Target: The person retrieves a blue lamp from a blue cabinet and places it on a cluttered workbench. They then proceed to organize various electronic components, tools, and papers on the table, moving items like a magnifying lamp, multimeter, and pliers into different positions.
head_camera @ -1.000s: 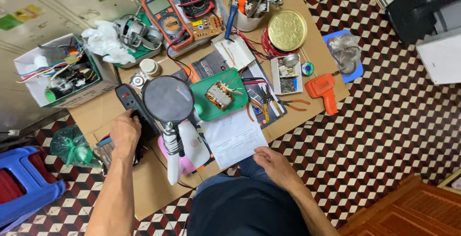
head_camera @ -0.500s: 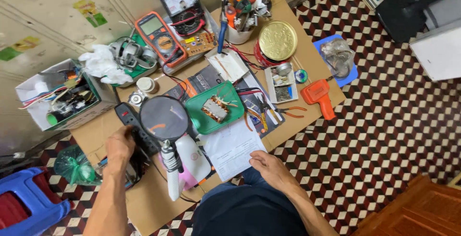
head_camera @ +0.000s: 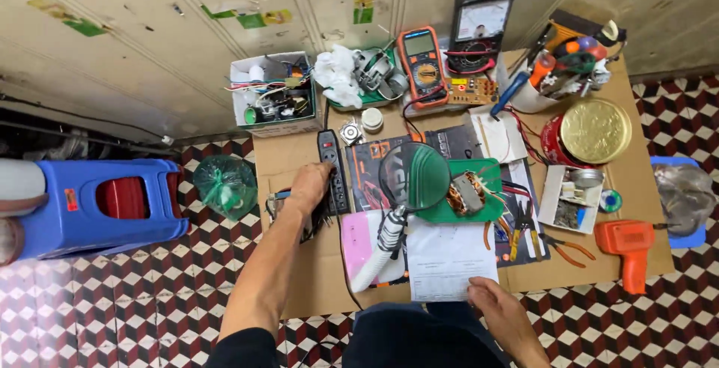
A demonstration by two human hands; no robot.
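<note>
My left hand point(head_camera: 308, 184) rests on the lower end of a black power strip point(head_camera: 332, 181) lying on a cardboard work surface point(head_camera: 292, 263); its fingers curl over the strip, grip unclear. My right hand point(head_camera: 500, 309) lies at the near edge, fingers touching the bottom corner of a white paper sheet point(head_camera: 448, 259). Between the hands stands a magnifying glass point(head_camera: 410, 177) on a white handle point(head_camera: 378, 252). A small wound copper coil point(head_camera: 468, 192) sits on a green mat point(head_camera: 479, 203) to its right.
An orange multimeter point(head_camera: 423, 57) and a black analogue meter point(head_camera: 479, 27) stand at the back. A gold round tin point(head_camera: 595, 130), tool cup point(head_camera: 558, 68), pliers point(head_camera: 558, 244) and orange heat gun point(head_camera: 629, 244) crowd the right. A white parts box point(head_camera: 273, 95) and blue stool point(head_camera: 105, 203) are left.
The view has tilted and shifted, so the whole bench now sits squarer and further right. My left hand stays on the power strip; my right hand stays by the paper.
</note>
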